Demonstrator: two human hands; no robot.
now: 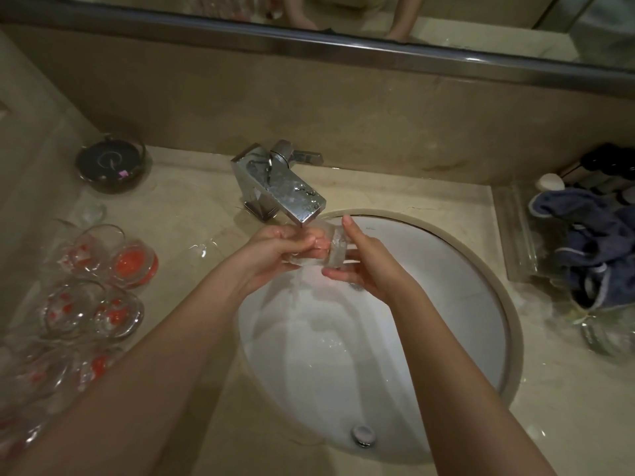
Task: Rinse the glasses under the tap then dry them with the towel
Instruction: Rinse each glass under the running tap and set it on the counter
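Note:
A clear glass [335,249] lies on its side under the chrome tap [285,192], with water streaming over it into the white sink [446,286]. My left hand [275,255] has its fingers curled around and into the glass's open end. My right hand [364,262] grips the glass's thick base, thumb up over it. Several glasses with red patterns [92,290] stand on the counter to the left. A blue towel [598,245] lies crumpled on a clear tray at the right.
A dark round dish [111,163] sits at the back left of the wet marble counter [192,218]. Dark bottles [611,166] and a white soap stand behind the towel. Another clear glass [604,331] sits at the right below the towel. A mirror runs along the back wall.

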